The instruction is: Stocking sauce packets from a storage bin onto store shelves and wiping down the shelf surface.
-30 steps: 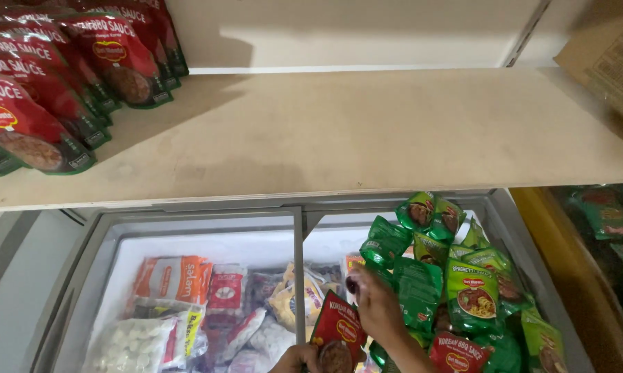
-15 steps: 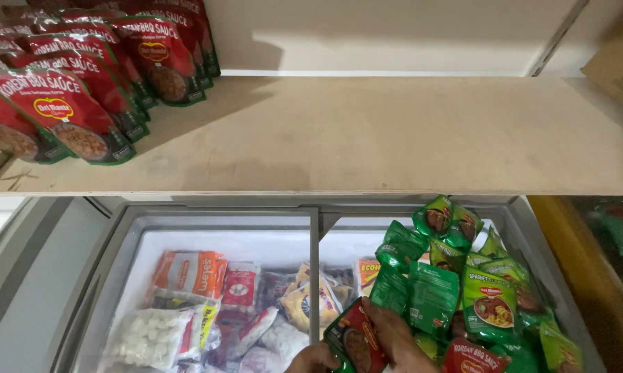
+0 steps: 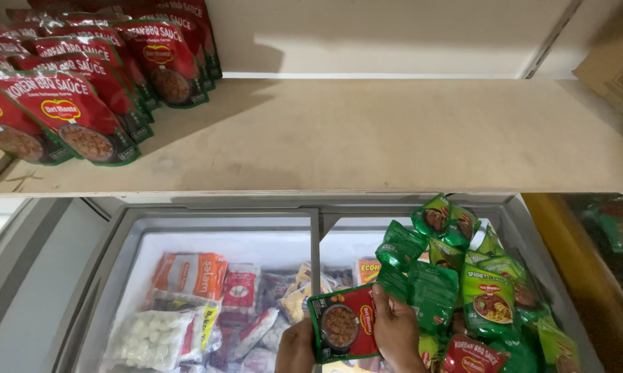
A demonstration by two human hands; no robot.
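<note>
A red sauce pouch sat at the bottom centre of the frame, above the open chest freezer, gripped by both the left hand and the right hand. Just right of it lay a heap of green pouches. More red pouches lined the wooden shelf in the upper left.

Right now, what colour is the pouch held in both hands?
The pouch is red with a green border, with a round food picture on its front; the head view shows it.

Approx 10 red sauce pouches, 2 hands, 1 shelf
</note>
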